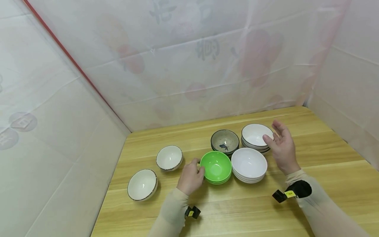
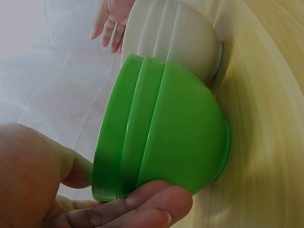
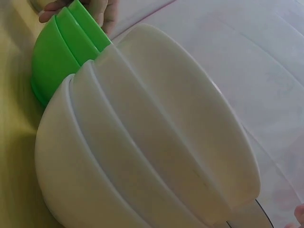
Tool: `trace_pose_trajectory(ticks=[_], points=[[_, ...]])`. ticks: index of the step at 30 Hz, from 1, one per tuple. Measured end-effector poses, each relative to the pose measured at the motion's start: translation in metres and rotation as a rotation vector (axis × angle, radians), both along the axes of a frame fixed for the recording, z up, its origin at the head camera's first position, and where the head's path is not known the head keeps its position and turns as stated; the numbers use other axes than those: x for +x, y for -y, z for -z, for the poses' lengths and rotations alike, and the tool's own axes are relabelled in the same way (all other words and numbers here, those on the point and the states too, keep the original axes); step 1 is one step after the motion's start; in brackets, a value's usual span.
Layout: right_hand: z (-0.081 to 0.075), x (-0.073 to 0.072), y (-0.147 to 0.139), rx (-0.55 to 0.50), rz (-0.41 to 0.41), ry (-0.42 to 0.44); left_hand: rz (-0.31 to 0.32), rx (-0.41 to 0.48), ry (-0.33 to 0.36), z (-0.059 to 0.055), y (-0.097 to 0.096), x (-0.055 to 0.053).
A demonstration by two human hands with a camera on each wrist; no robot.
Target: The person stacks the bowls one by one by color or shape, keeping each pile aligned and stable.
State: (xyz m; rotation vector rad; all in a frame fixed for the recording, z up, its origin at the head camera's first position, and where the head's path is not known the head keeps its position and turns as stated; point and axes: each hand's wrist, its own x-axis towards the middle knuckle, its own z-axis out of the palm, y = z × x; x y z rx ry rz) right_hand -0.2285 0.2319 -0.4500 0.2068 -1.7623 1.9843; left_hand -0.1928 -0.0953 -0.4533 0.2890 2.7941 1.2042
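A stack of green bowls (image 1: 215, 167) stands upright on the table. My left hand (image 1: 190, 177) is at its left side, fingers (image 2: 156, 204) lying along the outer wall and the thumb at the rim. Right beside the green bowls is a stack of plain white bowls (image 1: 249, 164). My right hand (image 1: 282, 149) is raised with spread fingers near a stack of dark-rimmed white bowls (image 1: 257, 135), its thumb overlapping their rim in the head view. Only fingertips (image 3: 299, 213) of that hand show in the right wrist view.
Behind the green stack are speckled grey bowls (image 1: 225, 141) with a dark fish pattern. Two separate cream bowls with dark rims, one nearer (image 1: 142, 185) and one farther (image 1: 169, 158), stand to the left. Pale printed sheeting (image 1: 189, 82) walls the wooden table (image 1: 231, 214).
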Motion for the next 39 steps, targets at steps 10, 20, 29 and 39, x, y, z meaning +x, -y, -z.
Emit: trace_pose_trajectory(ticks=[10,20,29,39], points=[[0.001,0.003,-0.002,0.034,-0.004,-0.005,0.015,0.007,-0.021,-0.001,0.0,0.002],[-0.002,0.006,-0.001,0.034,-0.005,-0.019,0.048,0.014,-0.014,-0.001,0.002,0.002],[-0.011,0.014,0.006,0.013,-0.04,-0.058,0.087,-0.046,-0.03,-0.004,0.016,0.005],[-0.031,0.032,0.028,0.007,-0.134,-0.158,0.025,-0.173,-0.171,-0.033,0.063,0.006]])
